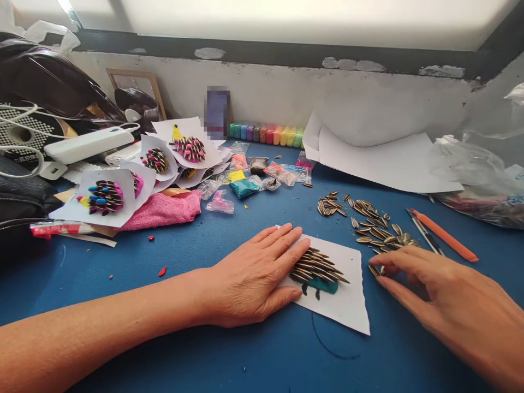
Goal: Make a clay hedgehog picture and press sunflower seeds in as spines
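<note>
My left hand (262,275) lies flat with its fingers stretched out, over the left part of a white paper sheet (352,305). On that sheet is a teal clay shape (323,285) with striped sunflower seeds (317,266) stuck in rows over it and small dark feet below. My fingers cover its left end. To the right of the sheet, my right hand (429,289) pinches a sunflower seed (373,270) between thumb and forefinger. Just beyond it lies a loose pile of sunflower seeds (374,224).
An orange stick-like packet (444,234) and a pen (423,232) lie right of the seeds. Small clay packets (244,188) and a row of coloured clay (266,134) sit farther back. Finished seed figures on paper (105,196) and a pink cloth (164,210) are at left.
</note>
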The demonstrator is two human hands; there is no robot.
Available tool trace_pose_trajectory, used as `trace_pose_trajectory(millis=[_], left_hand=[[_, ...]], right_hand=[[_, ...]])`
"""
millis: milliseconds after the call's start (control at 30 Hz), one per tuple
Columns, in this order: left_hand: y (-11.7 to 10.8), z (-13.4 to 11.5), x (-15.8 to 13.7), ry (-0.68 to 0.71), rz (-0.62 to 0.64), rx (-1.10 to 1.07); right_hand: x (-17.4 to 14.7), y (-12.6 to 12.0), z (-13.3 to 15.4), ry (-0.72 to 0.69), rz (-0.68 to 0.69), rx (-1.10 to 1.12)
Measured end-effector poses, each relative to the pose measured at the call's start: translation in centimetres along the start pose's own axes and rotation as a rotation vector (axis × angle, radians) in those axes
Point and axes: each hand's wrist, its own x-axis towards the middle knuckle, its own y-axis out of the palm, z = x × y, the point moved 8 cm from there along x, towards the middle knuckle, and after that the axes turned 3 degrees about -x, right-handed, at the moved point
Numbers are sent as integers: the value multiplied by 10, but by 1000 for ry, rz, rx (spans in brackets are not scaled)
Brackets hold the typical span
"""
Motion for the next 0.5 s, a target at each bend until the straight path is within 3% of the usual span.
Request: trace_pose_trajectory(millis=[167, 300, 500], left_hand=[[0, 0, 0, -2, 7, -11], [-2, -1, -1, 6, -10, -27], [-2, -1, 0, 8, -17, -32]], right_hand=[[2, 5, 8, -41, -10, -8], [-8, 1, 1, -86, -133, -108], [-20, 15, -16, -41, 7, -139]])
